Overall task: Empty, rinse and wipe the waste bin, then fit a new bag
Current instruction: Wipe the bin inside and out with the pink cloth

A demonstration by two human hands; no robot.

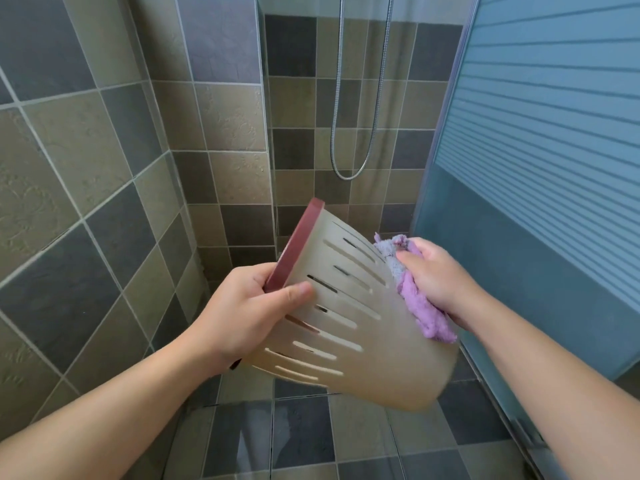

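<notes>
A beige slotted waste bin (374, 344) with a dark red rim ring is held in the air, tipped on its side with its mouth to the left and its base toward me. My left hand (249, 313) grips the red rim, thumb lying on the outer wall. My right hand (436, 275) holds a bunched purple and grey cloth (415, 299) and presses it against the bin's outer wall on the right. The inside of the bin is hidden.
I stand in a tiled shower corner. A metal shower hose (346, 171) hangs in a loop on the back wall. A frosted glass shower door (540, 168) stands close on the right. Tiled wall (104, 168) closes the left side, wet floor tiles (301, 438) lie below.
</notes>
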